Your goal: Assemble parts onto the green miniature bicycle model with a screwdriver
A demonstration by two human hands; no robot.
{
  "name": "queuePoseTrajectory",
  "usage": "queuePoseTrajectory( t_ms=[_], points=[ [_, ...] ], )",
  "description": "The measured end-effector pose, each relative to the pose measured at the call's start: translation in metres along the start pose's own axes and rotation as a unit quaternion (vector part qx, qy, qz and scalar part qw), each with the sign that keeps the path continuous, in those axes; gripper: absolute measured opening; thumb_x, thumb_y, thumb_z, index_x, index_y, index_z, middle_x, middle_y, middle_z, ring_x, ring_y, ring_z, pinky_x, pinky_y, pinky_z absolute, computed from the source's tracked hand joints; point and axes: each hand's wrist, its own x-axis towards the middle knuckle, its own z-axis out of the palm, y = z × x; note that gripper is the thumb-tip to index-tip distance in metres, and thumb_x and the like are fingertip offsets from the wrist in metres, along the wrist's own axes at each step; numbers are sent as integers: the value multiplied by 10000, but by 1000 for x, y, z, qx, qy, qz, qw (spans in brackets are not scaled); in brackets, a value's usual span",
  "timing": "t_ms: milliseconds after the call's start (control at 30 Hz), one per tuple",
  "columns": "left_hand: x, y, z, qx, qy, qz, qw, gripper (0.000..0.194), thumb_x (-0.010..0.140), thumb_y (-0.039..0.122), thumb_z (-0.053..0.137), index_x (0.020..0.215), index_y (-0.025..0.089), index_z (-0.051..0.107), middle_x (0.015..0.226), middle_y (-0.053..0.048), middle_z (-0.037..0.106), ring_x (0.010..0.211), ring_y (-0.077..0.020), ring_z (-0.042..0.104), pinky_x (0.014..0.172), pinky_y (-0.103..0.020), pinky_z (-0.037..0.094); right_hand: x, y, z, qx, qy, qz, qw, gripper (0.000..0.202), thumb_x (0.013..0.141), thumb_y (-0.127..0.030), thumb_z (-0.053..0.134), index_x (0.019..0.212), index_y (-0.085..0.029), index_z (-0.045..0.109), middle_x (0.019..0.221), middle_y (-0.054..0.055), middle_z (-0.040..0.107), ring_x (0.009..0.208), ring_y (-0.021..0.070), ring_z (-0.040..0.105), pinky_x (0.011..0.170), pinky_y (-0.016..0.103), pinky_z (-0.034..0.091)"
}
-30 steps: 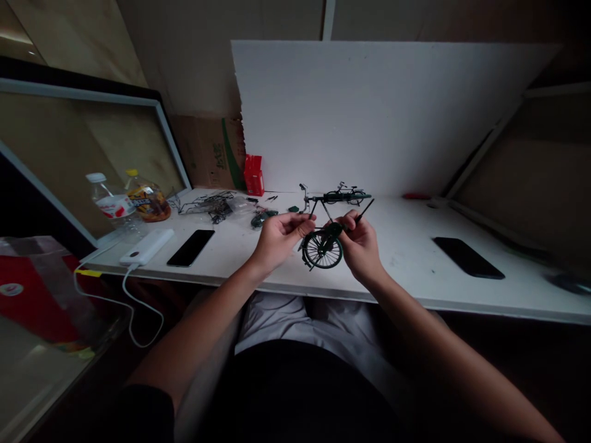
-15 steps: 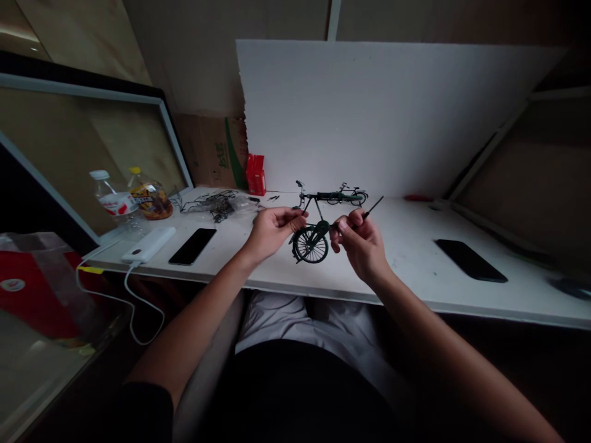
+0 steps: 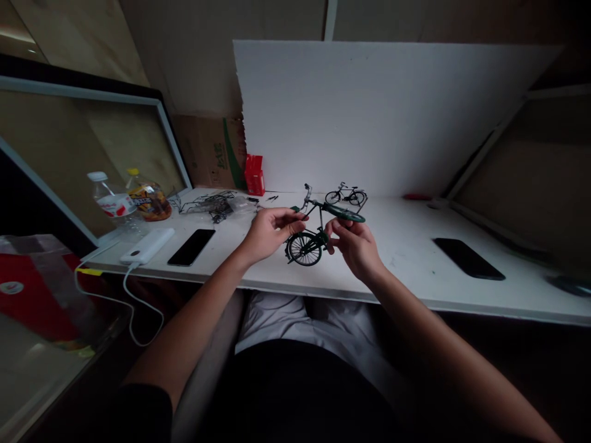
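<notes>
At the centre of the frame both hands hold a small green model bicycle (image 3: 318, 231) just above the white worktop (image 3: 406, 246). The left hand (image 3: 268, 232) pinches the handlebar end, its grip closed on the front of the frame, apparently to steady it. The right hand (image 3: 353, 246) has its grip closed around the rear of the model, fingers under the back wheel, which lies tilted nearly flat. Behind, a finished miniature bicycle (image 3: 346, 196) stands upright near the white board. Toward the left lie a phone (image 3: 191, 247), a power bank (image 3: 146, 245), loose wire parts (image 3: 210, 203) and two bottles (image 3: 129, 200); another phone (image 3: 468, 258) lies at the right.
</notes>
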Motion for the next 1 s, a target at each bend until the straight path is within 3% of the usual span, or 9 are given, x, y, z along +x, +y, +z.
queuePoseTrajectory(
  t_ms=[167, 267, 367, 600, 833, 1000],
  points=[
    [1, 6, -10, 139, 8, 32, 990, 187, 850, 372, 836, 946, 211, 835, 1017, -101, 801, 913, -232, 683, 833, -343, 496, 6, 3, -7, 128, 85, 128, 980, 304, 664, -271, 796, 852, -247, 559, 843, -13, 697, 727, 176, 660, 541, 284, 460],
    [1, 7, -12, 164, 21, 41, 985, 148, 843, 339, 836, 931, 220, 830, 1002, -94, 795, 901, -235, 667, 839, -348, 484, 10, 5, -10, 145, 109, 162, 970, 340, 658, -346, 835, 823, -249, 554, 819, -20, 721, 715, 188, 682, 559, 290, 472],
    [1, 6, -13, 179, 26, 41, 983, 161, 819, 325, 853, 940, 223, 828, 1005, -92, 793, 889, -234, 651, 842, -353, 482, 12, 5, -12, 90, 94, 138, 982, 412, 698, -461, 881, 813, -250, 546, 870, -7, 744, 775, 202, 701, 588, 297, 480],
    [2, 4, -17, 171, 34, 16, 985, 253, 807, 391, 869, 991, 218, 847, 1019, -107, 801, 821, -218, 626, 787, -345, 477, 10, 6, -15, 30, 98, 72, 992, 625, 602, -368, 993, 824, -256, 419, 939, -21, 737, 922, 185, 703, 690, 267, 496],
    [5, -1, -22, 172, 28, 21, 984, 215, 837, 383, 841, 979, 222, 850, 1020, -109, 806, 835, -223, 646, 792, -345, 479, 9, 4, -15, 20, 93, 53, 994, 678, 579, -318, 1010, 823, -253, 380, 863, -43, 677, 828, 144, 676, 657, 245, 510],
    [4, -5, -20, 199, 9, 37, 979, 207, 876, 387, 803, 979, 210, 831, 1020, -110, 794, 910, -237, 675, 877, -356, 497, 11, 10, -17, 7, 118, -5, 993, 700, 549, -308, 1015, 836, -258, 379, 795, -81, 575, 764, 123, 652, 605, 232, 524]
  ],
)
